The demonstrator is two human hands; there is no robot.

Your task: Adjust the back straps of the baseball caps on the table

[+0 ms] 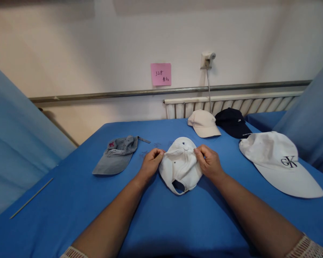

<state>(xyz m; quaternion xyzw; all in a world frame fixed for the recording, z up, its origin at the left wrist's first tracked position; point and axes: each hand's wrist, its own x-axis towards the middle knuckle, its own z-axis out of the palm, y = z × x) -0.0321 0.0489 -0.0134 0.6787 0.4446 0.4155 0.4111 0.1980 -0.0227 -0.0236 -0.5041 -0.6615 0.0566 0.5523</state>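
A white baseball cap [181, 161] lies on the blue-covered table in front of me, its crown creased and its rear strap opening toward me. My left hand [152, 163] pinches the cap's left edge between thumb and fingers. On the opposite edge, my right hand [208, 161] grips the fabric the same way. A small dark mark shows on the cap's far part. To the left of my left hand rests a grey cap [118, 156] with a red emblem and a loose strap.
At the right lies a large white cap [274, 157] with black letters. Behind it are a cream cap [203, 123] and a black cap [233, 122]. A thin stick [31, 198] lies at left. Blue curtains [13, 132] flank the table [161, 222]; a rail [118, 94] crosses the wall.
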